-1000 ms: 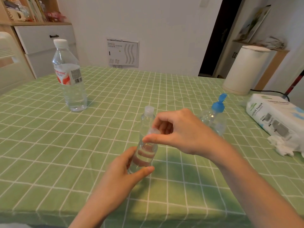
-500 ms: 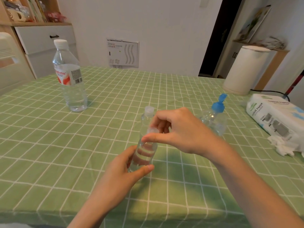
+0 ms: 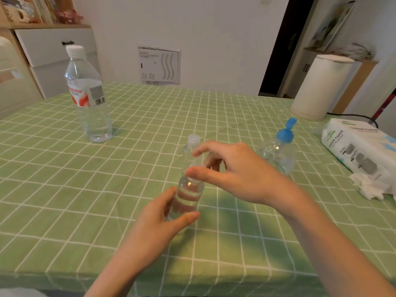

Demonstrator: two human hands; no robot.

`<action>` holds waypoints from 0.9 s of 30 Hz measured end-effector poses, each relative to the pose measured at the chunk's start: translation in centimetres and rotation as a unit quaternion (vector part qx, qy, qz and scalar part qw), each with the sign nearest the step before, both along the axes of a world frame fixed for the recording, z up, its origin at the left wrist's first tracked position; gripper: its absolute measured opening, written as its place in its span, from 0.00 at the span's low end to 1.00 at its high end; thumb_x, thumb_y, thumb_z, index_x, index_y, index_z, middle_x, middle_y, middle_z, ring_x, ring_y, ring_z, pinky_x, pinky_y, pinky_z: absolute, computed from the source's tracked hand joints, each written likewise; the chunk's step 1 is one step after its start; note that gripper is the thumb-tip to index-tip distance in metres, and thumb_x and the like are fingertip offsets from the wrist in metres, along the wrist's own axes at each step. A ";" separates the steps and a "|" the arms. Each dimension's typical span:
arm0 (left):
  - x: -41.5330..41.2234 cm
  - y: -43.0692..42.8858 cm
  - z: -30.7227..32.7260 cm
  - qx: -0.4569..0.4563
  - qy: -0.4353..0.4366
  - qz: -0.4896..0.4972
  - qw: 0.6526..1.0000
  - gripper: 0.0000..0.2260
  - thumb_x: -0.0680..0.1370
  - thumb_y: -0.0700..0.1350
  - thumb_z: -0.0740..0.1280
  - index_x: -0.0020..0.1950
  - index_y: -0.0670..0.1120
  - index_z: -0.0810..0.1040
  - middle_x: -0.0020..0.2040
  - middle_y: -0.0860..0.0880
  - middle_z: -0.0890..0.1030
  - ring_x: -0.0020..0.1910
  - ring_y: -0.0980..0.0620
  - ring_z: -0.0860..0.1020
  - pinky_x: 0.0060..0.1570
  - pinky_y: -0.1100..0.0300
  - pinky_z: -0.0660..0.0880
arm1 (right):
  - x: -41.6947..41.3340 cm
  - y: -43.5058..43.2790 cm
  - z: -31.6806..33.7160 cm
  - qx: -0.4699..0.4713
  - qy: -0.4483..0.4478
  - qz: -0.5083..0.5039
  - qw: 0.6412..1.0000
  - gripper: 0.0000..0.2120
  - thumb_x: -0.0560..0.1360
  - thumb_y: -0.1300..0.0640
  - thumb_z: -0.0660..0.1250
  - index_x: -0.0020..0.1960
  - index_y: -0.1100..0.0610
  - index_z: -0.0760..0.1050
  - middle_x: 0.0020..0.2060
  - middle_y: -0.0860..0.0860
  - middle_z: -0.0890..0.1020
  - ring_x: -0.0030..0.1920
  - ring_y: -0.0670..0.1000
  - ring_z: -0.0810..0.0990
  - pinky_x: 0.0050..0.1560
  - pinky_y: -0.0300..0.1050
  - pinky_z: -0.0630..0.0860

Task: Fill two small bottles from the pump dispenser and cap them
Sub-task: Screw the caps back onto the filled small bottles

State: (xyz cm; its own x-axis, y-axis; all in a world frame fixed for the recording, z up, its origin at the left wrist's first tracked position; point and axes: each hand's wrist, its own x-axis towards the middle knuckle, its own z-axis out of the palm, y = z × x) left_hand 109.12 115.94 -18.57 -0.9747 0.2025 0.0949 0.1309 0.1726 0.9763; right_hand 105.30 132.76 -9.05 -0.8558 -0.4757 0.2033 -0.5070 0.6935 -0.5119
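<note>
My left hand (image 3: 154, 221) grips a small clear bottle (image 3: 187, 200) that stands upright on the table's near middle and has liquid in its lower part. My right hand (image 3: 237, 174) reaches in from the right and pinches that bottle's clear cap (image 3: 194, 170) between thumb and curled fingers; the index finger is raised above it. A second small bottle with a clear cap (image 3: 194, 140) stands just behind, partly hidden by my right hand. The clear pump dispenser with a blue head (image 3: 284, 136) stands to the right, behind my right wrist.
A large water bottle (image 3: 90, 99) with a white cap stands at the far left. A tissue pack (image 3: 360, 151) with crumpled tissue lies at the right edge, and a white cylinder (image 3: 319, 86) stands behind it. A green checked cloth (image 3: 107, 189) covers the table.
My right index finger has lifted off the cap and points up, while the thumb stays on it. My left hand and the bottle have hardly moved.
</note>
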 end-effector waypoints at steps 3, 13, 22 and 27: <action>-0.1 -0.4 0.0 0.007 0.004 0.004 1.000 0.13 0.65 0.53 0.73 0.48 0.54 0.80 0.44 0.55 0.84 0.43 0.58 0.81 0.46 0.59 0.73 | 0.3 0.4 0.1 -0.017 -0.028 0.050 0.998 0.21 0.74 0.44 0.66 0.66 0.46 0.73 0.43 0.36 0.79 0.41 0.35 0.75 0.44 0.25 0.68; 0.1 -0.4 -0.1 0.010 0.005 -0.008 1.000 0.14 0.64 0.54 0.72 0.49 0.57 0.80 0.45 0.54 0.84 0.44 0.58 0.81 0.47 0.58 0.74 | 0.2 -0.1 0.0 0.012 -0.019 0.033 0.999 0.23 0.72 0.42 0.67 0.66 0.44 0.73 0.40 0.39 0.80 0.37 0.36 0.75 0.42 0.27 0.69; 0.1 -0.1 -0.1 0.015 0.004 -0.007 1.000 0.12 0.66 0.51 0.72 0.48 0.56 0.79 0.42 0.55 0.83 0.42 0.59 0.80 0.46 0.59 0.73 | 0.2 -0.3 0.0 0.044 0.001 -0.010 0.999 0.24 0.67 0.34 0.63 0.58 0.45 0.76 0.40 0.40 0.80 0.40 0.39 0.77 0.41 0.31 0.72; 0.1 -0.2 -0.1 0.006 0.011 -0.003 1.000 0.13 0.65 0.54 0.72 0.49 0.56 0.79 0.43 0.56 0.83 0.43 0.60 0.80 0.46 0.60 0.73 | 0.4 -0.1 0.0 0.014 0.019 0.009 1.000 0.12 0.71 0.43 0.70 0.49 0.49 0.80 0.39 0.44 0.83 0.39 0.41 0.78 0.42 0.29 0.71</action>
State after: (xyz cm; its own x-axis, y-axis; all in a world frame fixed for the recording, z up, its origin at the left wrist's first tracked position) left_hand 109.20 115.71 -18.65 -0.9710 0.2078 0.1183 0.1530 0.1599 0.9752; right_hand 105.72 132.70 -9.06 -0.8391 -0.4972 0.2209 -0.5380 0.6978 -0.4729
